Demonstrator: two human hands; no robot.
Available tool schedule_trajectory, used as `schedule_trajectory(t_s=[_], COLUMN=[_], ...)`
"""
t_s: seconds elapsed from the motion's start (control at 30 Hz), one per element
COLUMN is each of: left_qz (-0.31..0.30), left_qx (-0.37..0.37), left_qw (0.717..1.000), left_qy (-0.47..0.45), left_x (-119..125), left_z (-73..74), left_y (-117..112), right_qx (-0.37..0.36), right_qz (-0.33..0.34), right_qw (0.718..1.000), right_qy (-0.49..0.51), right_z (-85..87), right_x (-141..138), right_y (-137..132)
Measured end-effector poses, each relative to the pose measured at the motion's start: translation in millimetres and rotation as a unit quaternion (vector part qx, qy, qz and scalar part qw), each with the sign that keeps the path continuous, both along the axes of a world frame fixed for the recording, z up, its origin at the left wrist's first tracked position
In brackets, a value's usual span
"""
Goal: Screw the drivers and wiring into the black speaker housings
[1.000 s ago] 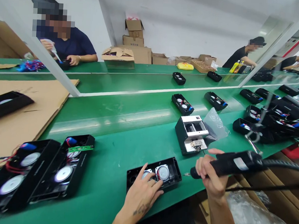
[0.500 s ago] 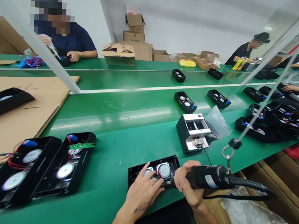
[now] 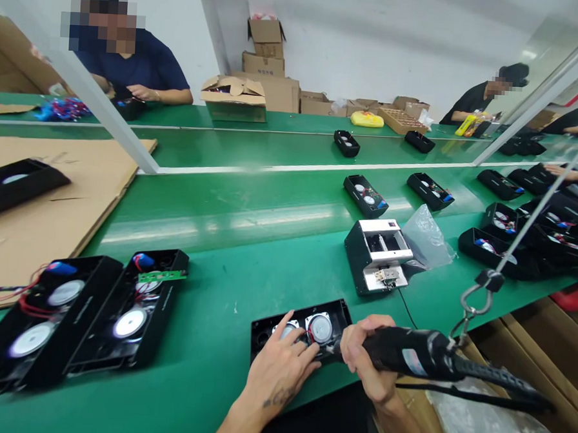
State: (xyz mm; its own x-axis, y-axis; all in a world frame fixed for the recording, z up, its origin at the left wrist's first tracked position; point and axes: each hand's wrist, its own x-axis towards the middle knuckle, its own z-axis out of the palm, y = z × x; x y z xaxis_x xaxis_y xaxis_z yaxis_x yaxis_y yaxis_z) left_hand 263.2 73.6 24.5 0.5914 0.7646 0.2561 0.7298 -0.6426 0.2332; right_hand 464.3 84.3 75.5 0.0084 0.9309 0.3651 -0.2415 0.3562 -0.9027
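Note:
In front of me on the green bench lies an open black speaker housing [image 3: 264, 324] with two round silver speakers [image 3: 320, 328] inside. My left hand [image 3: 284, 365] rests across it, fingers spread over the left speaker and the near edge. My right hand [image 3: 366, 356] is wrapped round a black electric screwdriver [image 3: 403, 350], held almost level, its tip pointing into the housing by the right speaker's lower corner. My fingers and the housing's edge hide the exact contact. A metal ring and cord hold up the tool's back end.
Two open housings [image 3: 140, 325] with wires stand at left by a cardboard sheet [image 3: 91, 193]. Behind the work is a black-and-silver screw feeder [image 3: 379, 253] beside a plastic bag [image 3: 426, 240]. More housings [image 3: 500, 247] crowd the right. Co-workers [image 3: 156, 67] sit across the belt.
The screwdriver's back end and cable have shifted right and slightly down; its tip stays near the same speaker corner. My left hand keeps its place. The left co-worker's raised tool is no longer visible.

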Motion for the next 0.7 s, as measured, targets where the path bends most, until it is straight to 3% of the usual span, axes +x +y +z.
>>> schedule_trajectory(t_s=[0.23,0.47,0.7], left_qz=[0.019,-0.002,-0.015], left_qx=[0.018,0.039,0.032], left_qw=[0.999,0.985,0.97], left_qy=[-0.028,-0.166,-0.241], left_x=[3,-2,-7], left_z=[2.8,10.9,12.2], left_y=[-5,-2,2], right_qx=[0.019,0.009,0.014], right_qz=[0.018,0.028,-0.004], right_qw=[0.996,0.991,0.99], right_qy=[0.09,0.128,0.143], right_z=[24.4,33.3,41.5], right_x=[-2,-5,-9], right_y=[-2,-10,-9])
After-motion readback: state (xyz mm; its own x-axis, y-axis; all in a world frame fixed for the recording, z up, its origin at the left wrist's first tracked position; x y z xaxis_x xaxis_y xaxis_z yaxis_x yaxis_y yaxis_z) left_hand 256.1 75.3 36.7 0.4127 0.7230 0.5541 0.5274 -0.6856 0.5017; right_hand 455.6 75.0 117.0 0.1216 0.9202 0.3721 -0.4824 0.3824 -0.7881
